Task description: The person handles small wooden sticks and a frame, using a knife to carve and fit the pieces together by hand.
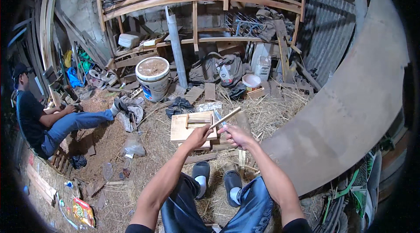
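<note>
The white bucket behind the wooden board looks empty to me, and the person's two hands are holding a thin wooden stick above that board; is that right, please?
Not quite: the white bucket is not empty, it is filled nearly to the rim with brownish material. The rest holds: the left hand and right hand hold a thin wooden stick above the wooden board. The head view shows this.
</note>
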Demonstrator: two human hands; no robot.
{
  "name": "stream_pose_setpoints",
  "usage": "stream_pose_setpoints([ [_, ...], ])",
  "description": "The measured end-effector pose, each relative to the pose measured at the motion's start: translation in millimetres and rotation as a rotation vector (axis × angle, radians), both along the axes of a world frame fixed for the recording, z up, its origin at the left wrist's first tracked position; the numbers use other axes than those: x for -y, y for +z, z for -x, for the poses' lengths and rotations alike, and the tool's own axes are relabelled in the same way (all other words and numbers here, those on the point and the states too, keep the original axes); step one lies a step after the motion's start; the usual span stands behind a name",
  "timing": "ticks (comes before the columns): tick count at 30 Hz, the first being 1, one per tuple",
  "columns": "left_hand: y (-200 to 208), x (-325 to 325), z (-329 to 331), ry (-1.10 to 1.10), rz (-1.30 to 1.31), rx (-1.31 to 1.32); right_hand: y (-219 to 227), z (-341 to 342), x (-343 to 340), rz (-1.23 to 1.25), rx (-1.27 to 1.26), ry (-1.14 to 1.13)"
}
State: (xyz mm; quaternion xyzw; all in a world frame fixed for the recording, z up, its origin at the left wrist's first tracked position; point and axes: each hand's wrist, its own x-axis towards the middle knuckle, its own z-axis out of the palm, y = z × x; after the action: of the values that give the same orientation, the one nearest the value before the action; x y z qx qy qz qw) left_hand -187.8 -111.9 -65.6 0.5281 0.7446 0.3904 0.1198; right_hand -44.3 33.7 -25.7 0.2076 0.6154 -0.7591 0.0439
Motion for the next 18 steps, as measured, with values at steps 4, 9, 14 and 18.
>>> stream_pose_setpoints([
  [4, 17, -13, -8, 0.067, -0.088, -0.012, -4, 8, 21, 0.033, -0.146, -0.179],
  [9, 30, -20, -9, 0.078, -0.072, -0.117, -9, 11, 4, -0.209, -0.123, -0.192],
  [14, 18, -10, -10, 0.090, -0.171, -0.166, -43, 28, 2, -0.954, -0.280, -0.299],
  [18, 19, -18, -2, 0.099, -0.174, -0.190, -46, 35, -1, -1.129, -0.281, -0.382],
])
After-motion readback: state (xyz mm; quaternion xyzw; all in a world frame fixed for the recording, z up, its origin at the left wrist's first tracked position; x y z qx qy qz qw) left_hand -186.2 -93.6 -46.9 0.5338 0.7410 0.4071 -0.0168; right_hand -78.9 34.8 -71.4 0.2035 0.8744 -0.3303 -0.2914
